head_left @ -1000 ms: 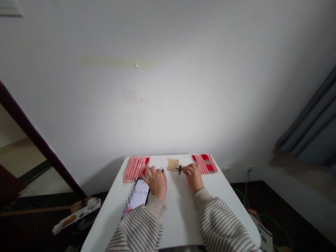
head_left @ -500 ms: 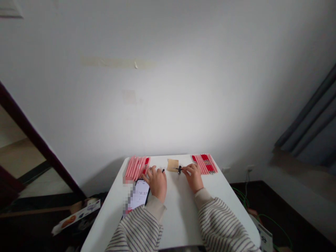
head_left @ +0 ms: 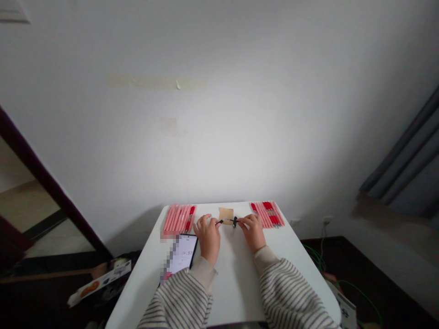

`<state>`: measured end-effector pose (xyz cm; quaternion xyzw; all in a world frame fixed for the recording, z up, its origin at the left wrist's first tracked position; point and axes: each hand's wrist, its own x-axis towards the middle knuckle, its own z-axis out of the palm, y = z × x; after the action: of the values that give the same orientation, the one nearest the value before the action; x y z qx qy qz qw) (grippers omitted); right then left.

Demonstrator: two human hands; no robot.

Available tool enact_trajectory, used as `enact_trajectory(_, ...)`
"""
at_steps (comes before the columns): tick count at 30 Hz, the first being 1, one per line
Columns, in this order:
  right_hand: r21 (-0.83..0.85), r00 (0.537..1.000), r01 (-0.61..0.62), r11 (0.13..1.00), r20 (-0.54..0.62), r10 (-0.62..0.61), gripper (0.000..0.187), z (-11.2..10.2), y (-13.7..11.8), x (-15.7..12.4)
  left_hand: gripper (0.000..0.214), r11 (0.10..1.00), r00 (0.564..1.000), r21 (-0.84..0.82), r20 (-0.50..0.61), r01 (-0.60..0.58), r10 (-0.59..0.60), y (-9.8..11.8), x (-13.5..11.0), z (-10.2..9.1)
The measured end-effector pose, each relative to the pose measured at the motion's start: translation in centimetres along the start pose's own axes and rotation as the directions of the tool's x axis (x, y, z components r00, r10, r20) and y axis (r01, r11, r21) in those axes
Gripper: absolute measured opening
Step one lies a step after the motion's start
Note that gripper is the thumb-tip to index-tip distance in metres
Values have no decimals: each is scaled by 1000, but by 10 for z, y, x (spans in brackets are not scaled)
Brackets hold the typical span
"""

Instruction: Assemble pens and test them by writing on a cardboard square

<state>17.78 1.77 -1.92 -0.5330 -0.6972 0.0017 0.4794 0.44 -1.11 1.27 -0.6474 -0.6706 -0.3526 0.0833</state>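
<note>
My left hand pinches a small dark piece between thumb and fingertips, over the white table. Opposite it, my right hand has its fingers closed on the end of a thin black rod. A small black holder-like part stands around the rod, just left of my right fingertips. The rod's left tip reaches close to the dark piece; whether they touch I cannot tell. A tan square of paper lies just behind both.
Pink and red pens lie in a row at the back left, and another such row of pens is at the back right. A phone with its screen lit lies beside my left wrist. A wall rises behind the table.
My left hand has shifted right, away from the phone, bringing the dark piece up to the rod's left end. My right hand has stayed in place.
</note>
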Motion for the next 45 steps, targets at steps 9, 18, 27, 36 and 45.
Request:
enact_trajectory(9, -14, 1000, -8, 1000, -19, 7, 12, 0, 0, 0, 15, 1000, 999, -12, -33, 6, -6, -1, 0, -2)
enact_trajectory(18, 0, 1000, -21, 1000, -5, 21, 15, -2, 0, 1, 15, 1000, 997, 6, -76, -9, 9, 0, 1, -3)
enact_trajectory(27, -21, 1000, -10, 1000, -15, 10, 11, -2, -1, 1, 15, 996, 992, 44, -95, -81, 85, -1, 1, -3)
enact_trajectory(36, -53, 998, 22, 998, -56, -25, 13, -1, -3, 0, 14, 985, 988, 104, -56, -137, 143, -1, -1, -1)
enact_trajectory(45, -46, 999, 39, 998, 35, -38, 14, 1, -5, -2, 15, 984, 985, 38, -24, -172, 173, 0, -1, 3)
